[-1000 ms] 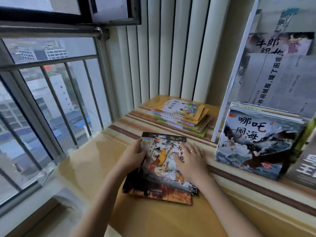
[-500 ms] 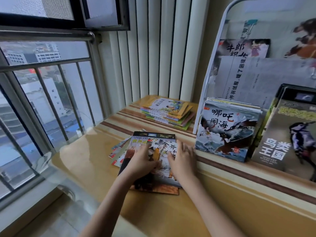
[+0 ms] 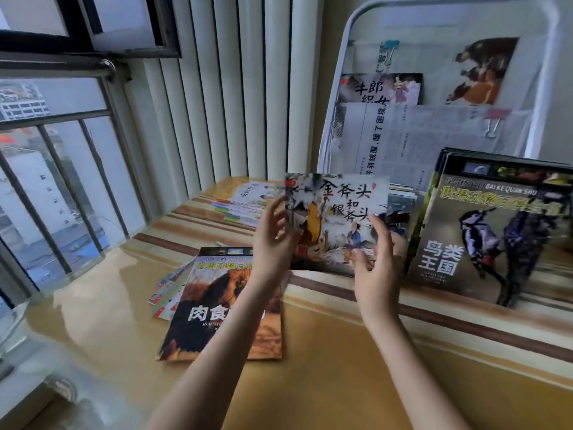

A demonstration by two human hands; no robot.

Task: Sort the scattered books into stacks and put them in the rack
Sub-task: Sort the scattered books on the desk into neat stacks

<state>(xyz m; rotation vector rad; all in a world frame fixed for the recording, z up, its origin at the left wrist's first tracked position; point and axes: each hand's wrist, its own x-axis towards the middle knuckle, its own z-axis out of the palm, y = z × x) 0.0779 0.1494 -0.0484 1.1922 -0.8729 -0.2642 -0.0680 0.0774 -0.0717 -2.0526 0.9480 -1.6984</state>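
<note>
Yellow laminate covers the table (image 3: 325, 383), where a dark book with a lion cover (image 3: 223, 308) lies flat on top of a fanned spread of thinner booklets (image 3: 169, 290) that pokes out at its left edge. Above it, clear of the table, both hands hold up a thin picture book with an ink-painting cover (image 3: 336, 218), its face turned to the camera and its top edge roughly level. The left hand (image 3: 273, 240) grips the book's left edge, fingers curled round to the front. The right hand (image 3: 376, 262) holds the lower right corner, its fingers curled against the cover.

Just behind the raised book, on the striped ledge, a white wire rack (image 3: 335, 88) stands with printed pages clipped inside. A large bird book (image 3: 493, 231) leans upright at the rack's front, to the right of the held book. The edges of another upright stack (image 3: 401, 193) show between the two, mostly hidden. Farther back to the left, beside the vertical blinds (image 3: 223, 88), a flat pile of colourful booklets (image 3: 245, 203) rests on the ledge.
</note>
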